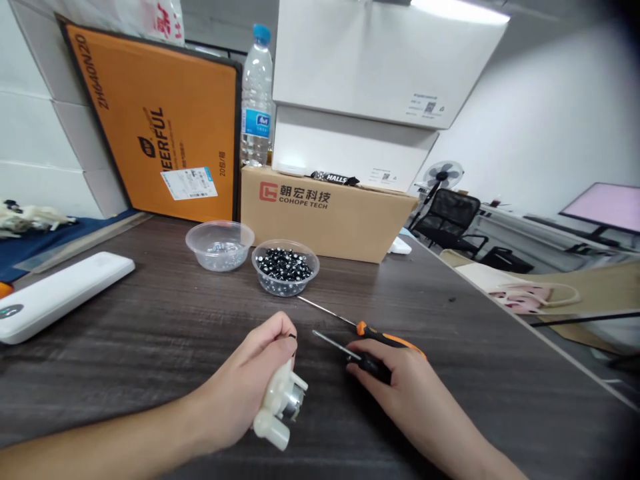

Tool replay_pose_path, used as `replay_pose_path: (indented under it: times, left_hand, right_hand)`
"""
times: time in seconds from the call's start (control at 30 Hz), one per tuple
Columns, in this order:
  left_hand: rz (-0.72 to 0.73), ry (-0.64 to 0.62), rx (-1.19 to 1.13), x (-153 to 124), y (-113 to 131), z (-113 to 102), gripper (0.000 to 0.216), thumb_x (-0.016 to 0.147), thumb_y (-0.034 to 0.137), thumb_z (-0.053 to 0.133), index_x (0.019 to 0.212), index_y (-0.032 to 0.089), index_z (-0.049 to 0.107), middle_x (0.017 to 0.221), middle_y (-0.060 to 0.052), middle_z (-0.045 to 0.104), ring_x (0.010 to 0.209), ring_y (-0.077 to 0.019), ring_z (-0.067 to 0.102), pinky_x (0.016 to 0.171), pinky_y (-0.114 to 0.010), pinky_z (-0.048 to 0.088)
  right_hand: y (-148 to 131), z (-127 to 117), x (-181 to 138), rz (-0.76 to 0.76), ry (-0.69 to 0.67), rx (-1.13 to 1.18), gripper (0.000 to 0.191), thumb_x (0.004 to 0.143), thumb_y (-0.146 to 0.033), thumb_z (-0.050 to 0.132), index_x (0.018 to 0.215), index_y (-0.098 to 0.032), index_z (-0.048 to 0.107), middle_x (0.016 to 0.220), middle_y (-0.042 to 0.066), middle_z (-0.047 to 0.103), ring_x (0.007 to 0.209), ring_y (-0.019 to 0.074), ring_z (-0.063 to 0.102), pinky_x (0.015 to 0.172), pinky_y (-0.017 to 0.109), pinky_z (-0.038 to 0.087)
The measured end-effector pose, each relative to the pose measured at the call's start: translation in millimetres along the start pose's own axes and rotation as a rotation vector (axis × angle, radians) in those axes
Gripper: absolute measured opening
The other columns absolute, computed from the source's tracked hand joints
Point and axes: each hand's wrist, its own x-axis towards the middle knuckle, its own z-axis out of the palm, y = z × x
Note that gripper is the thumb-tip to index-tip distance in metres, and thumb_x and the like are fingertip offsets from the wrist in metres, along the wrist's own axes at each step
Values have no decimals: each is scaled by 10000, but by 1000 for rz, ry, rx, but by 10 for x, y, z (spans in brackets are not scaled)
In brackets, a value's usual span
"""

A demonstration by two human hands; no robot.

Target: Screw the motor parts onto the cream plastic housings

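Note:
My left hand (260, 373) is closed around a cream plastic part with a small silver motor (280, 403), its stubby tubes sticking out below the palm. A small black piece shows at the thumb tip; I cannot make out what it is. In my right hand (400, 377) is a black-handled screwdriver (335, 343), its shank pointing left toward the left hand. Just behind that hand an orange and black screwdriver (375, 330) lies on the table. A clear bowl of small black pieces (285, 267) stands beyond its tip.
Left of that bowl stands another clear bowl (220, 247) with a few small pieces. A white power bank (65, 293) lies at left on the dark table (165, 367). Behind are a brown carton (320, 220), white boxes (380, 67), an orange box (165, 127) and a water bottle (257, 100).

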Motion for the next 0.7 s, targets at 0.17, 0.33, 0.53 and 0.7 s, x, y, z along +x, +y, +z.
replay_pose_path:
  times: [0.17, 0.33, 0.53, 0.7]
  left_hand:
    - [-16, -25, 25, -4, 24, -14, 240, 953, 340, 522, 753, 221, 463, 617, 57, 438, 524, -95, 370, 492, -192, 343]
    - [-71, -92, 27, -19, -21, -28, 241, 936, 344, 512, 736, 211, 495, 595, 51, 448, 498, -89, 370, 471, -181, 342]
    - [-231, -251, -56, -95, -210, 81, 118, 817, 318, 563, 776, 209, 540, 588, 32, 532, 452, -83, 364, 427, -190, 276]
    - [-264, -244, -13, -132, -158, 140, 148, 816, 317, 593, 728, 204, 560, 596, 26, 547, 508, -96, 397, 465, -205, 270]
  right_hand:
    - [-51, -27, 18, -18, -5, -13, 219, 934, -246, 583, 722, -216, 634, 742, 31, 701, 716, 252, 653, 690, 364, 467]
    - [-125, -22, -87, -10, -26, 102, 227, 971, -313, 544, 770, -224, 603, 752, 2, 672, 714, 205, 621, 655, 311, 467]
    - [-213, 75, -306, -41, 66, 496, 154, 869, -286, 656, 734, -234, 602, 701, -29, 625, 631, 156, 540, 581, 267, 441]
    - [-387, 9, -322, -189, 74, 549, 205, 765, -140, 704, 884, -288, 781, 765, -39, 754, 704, 167, 682, 706, 264, 514]
